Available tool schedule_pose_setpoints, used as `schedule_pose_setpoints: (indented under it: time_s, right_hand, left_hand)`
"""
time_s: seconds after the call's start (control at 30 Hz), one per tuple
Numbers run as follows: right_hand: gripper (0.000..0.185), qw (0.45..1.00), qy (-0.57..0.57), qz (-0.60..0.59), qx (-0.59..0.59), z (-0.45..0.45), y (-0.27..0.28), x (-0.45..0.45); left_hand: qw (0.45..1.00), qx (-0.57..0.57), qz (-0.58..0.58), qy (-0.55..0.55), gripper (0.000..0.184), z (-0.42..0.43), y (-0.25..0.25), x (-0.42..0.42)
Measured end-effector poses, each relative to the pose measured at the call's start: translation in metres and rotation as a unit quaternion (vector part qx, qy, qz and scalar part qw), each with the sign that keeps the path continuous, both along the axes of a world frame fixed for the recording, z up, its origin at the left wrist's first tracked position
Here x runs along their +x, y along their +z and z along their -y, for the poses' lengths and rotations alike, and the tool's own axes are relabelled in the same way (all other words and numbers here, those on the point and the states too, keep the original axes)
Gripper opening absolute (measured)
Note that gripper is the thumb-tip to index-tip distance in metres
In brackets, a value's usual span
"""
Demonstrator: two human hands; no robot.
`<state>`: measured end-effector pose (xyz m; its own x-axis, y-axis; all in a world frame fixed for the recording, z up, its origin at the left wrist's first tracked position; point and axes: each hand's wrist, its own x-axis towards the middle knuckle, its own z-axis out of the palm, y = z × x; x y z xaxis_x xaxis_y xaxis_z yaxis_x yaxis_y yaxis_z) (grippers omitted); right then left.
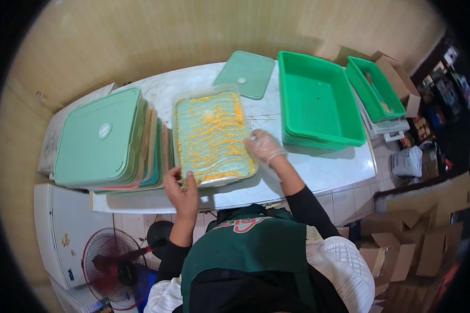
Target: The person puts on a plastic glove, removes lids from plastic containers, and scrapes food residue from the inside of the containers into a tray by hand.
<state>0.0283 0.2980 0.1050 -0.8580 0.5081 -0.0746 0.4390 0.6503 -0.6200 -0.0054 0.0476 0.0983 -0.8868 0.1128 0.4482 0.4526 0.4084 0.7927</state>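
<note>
A clear rectangular plastic container (175,112) lies on the white table in front of me. Inside is a pale green, wavy-ridged layer (206,136) sprinkled with yellow crumbs or shreds. My left hand (181,195), bare, grips the near left corner, its thumb over the rim and its fingers at the side. Against the right side of the container is my right hand (265,147), in a clear disposable glove, with its fingers closed at the edge; its fingertips are partly hidden. Behind the container lies a translucent green lid (253,70).
Stacked containers with green lids (99,138) stand at the left. A large green tub (318,104) and a narrower green bin (373,86) are at the right. A red fan (115,268) stands below left; cardboard boxes (402,250) fill the floor on the right.
</note>
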Motion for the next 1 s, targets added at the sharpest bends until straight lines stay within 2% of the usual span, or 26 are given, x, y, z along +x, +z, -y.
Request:
schedule_pose_setpoints:
  time_s: [0.1, 0.2, 0.27, 0.3, 0.33, 0.43, 0.47, 0.57, 0.6, 0.67, 0.7, 0.77, 0.87, 1.0]
  right_hand:
    - [0.032, 0.999, -0.020, 0.007, -0.035, 0.003, -0.016, -0.009]
    - [0.025, 1.000, -0.010, -0.027, -0.005, 0.001, -0.015, -0.005]
    - [0.021, 0.996, -0.009, -0.086, 0.001, 0.001, -0.010, 0.003]
    - [0.019, 0.993, -0.007, -0.115, 0.005, -0.001, -0.006, 0.007]
    - [0.019, 0.991, 0.022, -0.134, 0.008, -0.005, 0.000, 0.011]
    - [0.019, 0.983, 0.047, -0.178, -0.002, -0.009, 0.025, 0.025]
    - [0.025, 0.983, 0.072, -0.168, 0.016, -0.015, 0.023, 0.027]
    - [0.033, 0.962, 0.086, -0.255, 0.038, -0.029, 0.043, 0.050]
    - [0.036, 0.950, 0.068, -0.258, 0.160, -0.039, 0.050, 0.060]
    - [0.045, 0.883, 0.030, -0.249, 0.396, -0.065, 0.063, 0.084]
    - [0.044, 0.906, 0.026, -0.163, 0.391, -0.078, 0.058, 0.092]
    - [0.042, 0.931, 0.016, 0.012, 0.366, -0.106, 0.033, 0.101]
    - [0.022, 0.925, 0.039, 0.058, 0.373, -0.139, 0.010, 0.103]
    - [0.028, 0.898, 0.043, 0.005, 0.438, -0.186, 0.004, 0.125]
  left_hand:
    - [0.998, -0.039, -0.026, 0.036, 0.031, 0.008, -0.012, -0.011]
    - [0.995, -0.056, -0.033, 0.069, 0.039, 0.006, -0.013, -0.011]
    - [0.999, 0.002, 0.050, 0.008, 0.037, 0.019, -0.045, -0.026]
    - [0.995, 0.031, 0.092, -0.022, 0.037, 0.016, -0.045, -0.027]
    - [0.989, 0.051, 0.140, -0.021, 0.027, 0.018, -0.042, -0.025]
    - [0.993, 0.040, 0.106, -0.037, 0.016, 0.011, -0.023, -0.018]
    - [0.986, 0.019, 0.164, -0.032, 0.013, 0.006, -0.006, -0.008]
    - [0.977, 0.139, 0.154, -0.051, 0.015, -0.003, 0.000, -0.001]
    - [0.978, 0.137, 0.145, -0.059, 0.017, 0.001, -0.003, -0.004]
    - [0.960, 0.169, 0.216, -0.059, 0.018, -0.007, 0.023, 0.010]
    - [0.948, 0.184, 0.251, -0.061, 0.018, -0.012, 0.031, 0.016]
    - [0.951, 0.193, 0.235, -0.051, 0.021, -0.016, 0.024, 0.020]
    - [0.953, 0.195, 0.230, -0.044, 0.026, -0.026, 0.028, 0.034]
    - [0.945, 0.214, 0.240, -0.060, 0.020, -0.060, 0.040, 0.060]
